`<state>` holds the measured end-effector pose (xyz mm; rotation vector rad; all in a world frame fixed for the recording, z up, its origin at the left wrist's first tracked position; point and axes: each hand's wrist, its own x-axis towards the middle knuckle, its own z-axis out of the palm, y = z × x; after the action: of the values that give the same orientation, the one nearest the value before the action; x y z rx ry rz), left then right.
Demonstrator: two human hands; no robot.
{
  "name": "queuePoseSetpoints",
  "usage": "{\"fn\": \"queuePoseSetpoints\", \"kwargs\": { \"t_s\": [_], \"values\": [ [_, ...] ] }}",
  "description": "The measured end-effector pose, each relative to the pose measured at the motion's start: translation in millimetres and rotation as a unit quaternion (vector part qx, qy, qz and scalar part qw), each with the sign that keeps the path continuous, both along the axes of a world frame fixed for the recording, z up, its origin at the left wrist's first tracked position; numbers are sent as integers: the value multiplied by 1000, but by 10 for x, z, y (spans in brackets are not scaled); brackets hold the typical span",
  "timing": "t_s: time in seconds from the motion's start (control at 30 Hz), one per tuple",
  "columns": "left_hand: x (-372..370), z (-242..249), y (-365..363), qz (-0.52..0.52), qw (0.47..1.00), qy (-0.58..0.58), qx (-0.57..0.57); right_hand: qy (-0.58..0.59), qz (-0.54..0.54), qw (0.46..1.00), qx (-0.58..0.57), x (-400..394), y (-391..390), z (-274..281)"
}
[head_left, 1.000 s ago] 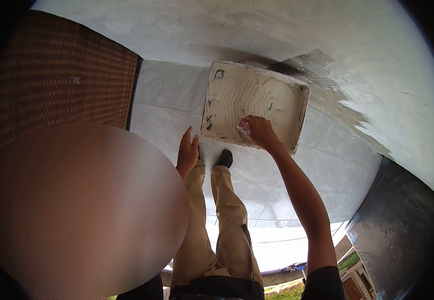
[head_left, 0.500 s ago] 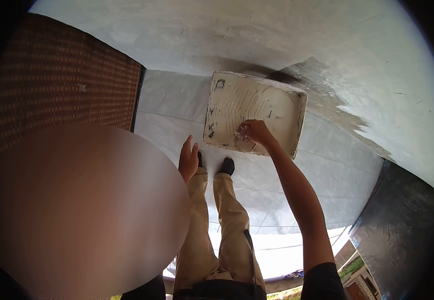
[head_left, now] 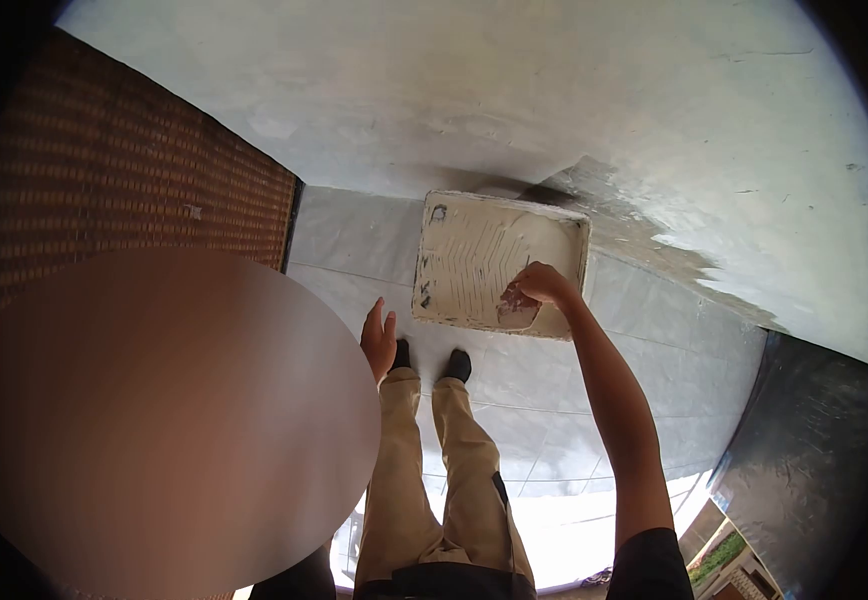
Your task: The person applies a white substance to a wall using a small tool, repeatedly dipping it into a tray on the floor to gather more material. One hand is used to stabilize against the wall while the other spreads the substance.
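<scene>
A shallow paint tray [head_left: 469, 250] with ridges and cream-white paint rests on the tiled floor beside the wall. Over its lower right part, my right hand [head_left: 539, 286] is closed around a paint-covered tool [head_left: 520, 315], whose flat end lies low in the tray; its exact shape is unclear. My left hand [head_left: 380, 342] hangs to the left of the tray, fingers apart, holding nothing.
A pale wall [head_left: 434, 90] with a grey bare patch [head_left: 619, 205] runs behind the tray. A brown woven panel [head_left: 154, 170] stands at left, a dark sheet [head_left: 814, 450] at lower right. My feet [head_left: 457, 366] are just below the tray.
The view has shifted, so the tray appears lower. My right hand and the tool have moved right relative to the tray. My left hand stays open.
</scene>
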<state>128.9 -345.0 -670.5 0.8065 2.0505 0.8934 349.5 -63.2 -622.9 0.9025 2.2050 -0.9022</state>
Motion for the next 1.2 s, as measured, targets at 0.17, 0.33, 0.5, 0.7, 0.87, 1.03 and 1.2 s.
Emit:
{"fn": "queuePoseSetpoints", "kwargs": {
  "t_s": [0.17,0.33,0.5,0.7,0.87,1.03,1.2],
  "values": [
    [-143,479,264,-14,999,19,47,78,-389,882,-254,168,-1,888],
    [-425,1259,750,-41,991,50,113,216,-432,809,-336,399,-6,1715],
    [-738,2179,1304,-61,973,91,203,358,-414,761,-347,440,13,2544],
    [-992,3494,1823,-83,936,136,313,489,-384,697,-357,339,-15,3713],
    [-1062,4556,2094,-109,887,184,409,609,-398,628,-277,168,-135,4767],
    [-1024,5628,2333,-125,825,245,493,742,-361,549,-132,-175,-75,5513],
    [-963,6526,2555,-123,740,351,560,769,-307,534,171,-605,-3,5970]
  ]
}}
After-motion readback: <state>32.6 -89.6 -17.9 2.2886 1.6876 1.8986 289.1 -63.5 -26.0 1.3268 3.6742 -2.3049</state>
